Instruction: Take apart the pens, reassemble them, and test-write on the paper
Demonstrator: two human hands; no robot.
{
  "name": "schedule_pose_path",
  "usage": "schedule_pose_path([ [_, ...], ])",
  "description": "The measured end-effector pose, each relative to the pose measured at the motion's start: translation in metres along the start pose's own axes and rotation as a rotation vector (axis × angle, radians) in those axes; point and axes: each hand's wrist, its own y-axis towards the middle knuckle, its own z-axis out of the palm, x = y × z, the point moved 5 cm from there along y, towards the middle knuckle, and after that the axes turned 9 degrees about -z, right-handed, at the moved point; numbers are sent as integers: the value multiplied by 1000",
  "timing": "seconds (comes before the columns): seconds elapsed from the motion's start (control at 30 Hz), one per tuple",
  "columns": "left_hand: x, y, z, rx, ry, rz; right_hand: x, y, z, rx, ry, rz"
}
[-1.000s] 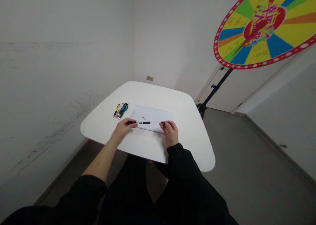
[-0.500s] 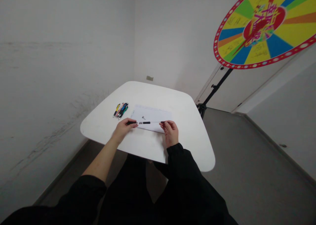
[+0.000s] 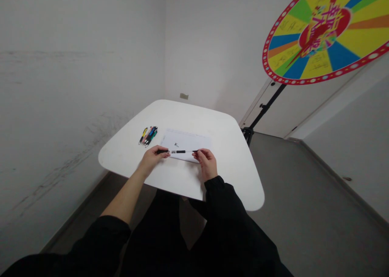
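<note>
My left hand (image 3: 152, 158) pinches the dark end of a pen barrel (image 3: 180, 151), which has a clear stretch and a black section toward the right. A thin, pale pen refill (image 3: 189, 151) extends out of the barrel's right end, in line with it. Its dark far end is pinched by the fingers of my right hand (image 3: 207, 163). Both hands are closed just above the near edge of a white sheet of paper (image 3: 197, 140). Small shiny pen parts (image 3: 176, 144) lie on the paper beyond the barrel; their exact kind is too small to tell.
Several colourful pens (image 3: 148, 136) lie in a bunch at the left of the white table (image 3: 225, 171). A large prize wheel (image 3: 326, 33) on a black stand (image 3: 258, 117) rises behind the table's right side. Walls close in at the left and back.
My right hand has moved slightly left, toward my left hand, and less of the refill shows between barrel and fingers. My left hand has stayed in place.
</note>
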Motion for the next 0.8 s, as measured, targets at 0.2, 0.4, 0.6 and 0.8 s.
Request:
schedule_pose_path([
  [0.2,-4,-3,2,-1,5,2,-6,-5,8,125,-105,64],
  [0.4,-3,-2,2,-2,-20,3,1,-1,1,53,-79,14],
  [0.6,0,0,2,3,-10,-7,-2,-4,4,71,-144,4],
  [0.8,1,1,0,7,37,21,-9,-11,23,177,-199,-3],
])
